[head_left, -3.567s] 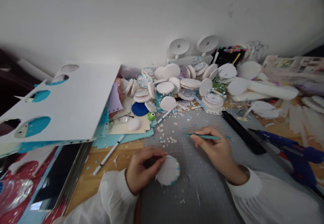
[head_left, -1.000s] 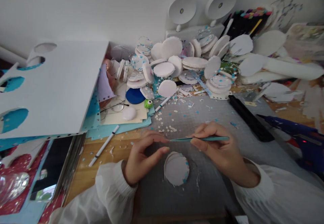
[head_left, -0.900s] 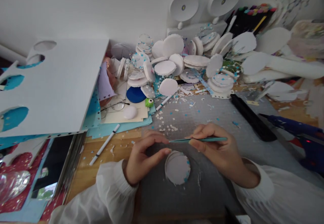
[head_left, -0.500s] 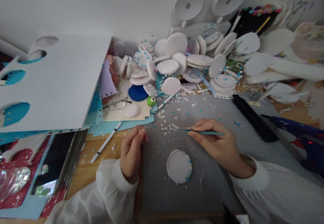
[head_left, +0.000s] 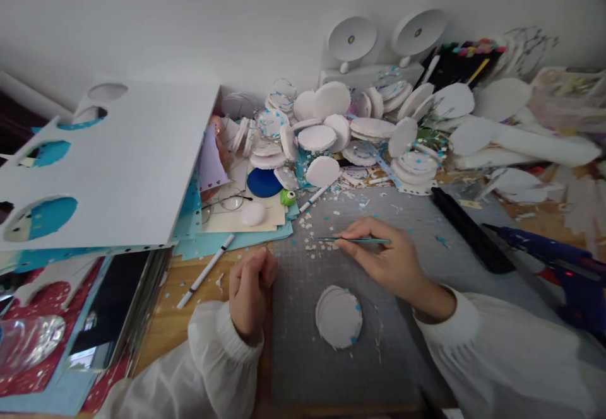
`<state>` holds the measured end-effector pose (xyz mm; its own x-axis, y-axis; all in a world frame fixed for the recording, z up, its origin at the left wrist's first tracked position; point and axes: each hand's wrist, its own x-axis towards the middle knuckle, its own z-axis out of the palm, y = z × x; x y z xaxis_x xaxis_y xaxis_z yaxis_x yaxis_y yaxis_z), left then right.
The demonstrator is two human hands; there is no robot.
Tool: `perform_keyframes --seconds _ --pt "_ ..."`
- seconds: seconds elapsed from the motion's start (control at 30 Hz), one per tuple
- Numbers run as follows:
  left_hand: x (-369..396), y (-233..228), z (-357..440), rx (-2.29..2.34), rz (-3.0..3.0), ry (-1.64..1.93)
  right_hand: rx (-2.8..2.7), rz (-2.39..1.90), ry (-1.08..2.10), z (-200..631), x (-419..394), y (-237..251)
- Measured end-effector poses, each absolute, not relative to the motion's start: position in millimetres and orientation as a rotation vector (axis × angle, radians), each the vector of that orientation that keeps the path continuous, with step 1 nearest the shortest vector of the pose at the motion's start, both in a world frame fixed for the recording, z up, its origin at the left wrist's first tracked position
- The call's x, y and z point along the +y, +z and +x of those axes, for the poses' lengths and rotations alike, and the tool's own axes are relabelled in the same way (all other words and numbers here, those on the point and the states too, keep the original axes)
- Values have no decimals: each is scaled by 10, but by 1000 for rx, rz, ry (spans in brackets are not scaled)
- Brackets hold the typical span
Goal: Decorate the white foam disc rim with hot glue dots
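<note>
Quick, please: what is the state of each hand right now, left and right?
Left hand: loosely curled, holding nothing, resting at the edge of the cutting mat.
Right hand: closed grip on the thin teal tool, its tip at the paper bits.

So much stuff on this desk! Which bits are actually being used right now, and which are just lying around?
In use:
- tweezers, pinched in the right hand
- confetti bits at the tweezer tip
- white disc on the grey mat
- left hand, curled at the mat's edge, holding nothing

Lying about:
- disc pile
- glue gun
- white board
- pen
- glasses
</note>
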<state>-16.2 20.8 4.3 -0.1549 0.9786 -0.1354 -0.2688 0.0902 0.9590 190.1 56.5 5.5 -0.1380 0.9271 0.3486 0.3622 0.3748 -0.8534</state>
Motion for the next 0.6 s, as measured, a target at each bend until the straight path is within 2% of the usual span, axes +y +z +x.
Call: perform_keyframes --seconds 0.3,0.6 --pt "162 -6 -197 1232 933 1305 -1880 -1077 899 1590 716 -19" --pt "147 -12 -197 1227 979 1290 -1707 -1153 804 1796 620 151"
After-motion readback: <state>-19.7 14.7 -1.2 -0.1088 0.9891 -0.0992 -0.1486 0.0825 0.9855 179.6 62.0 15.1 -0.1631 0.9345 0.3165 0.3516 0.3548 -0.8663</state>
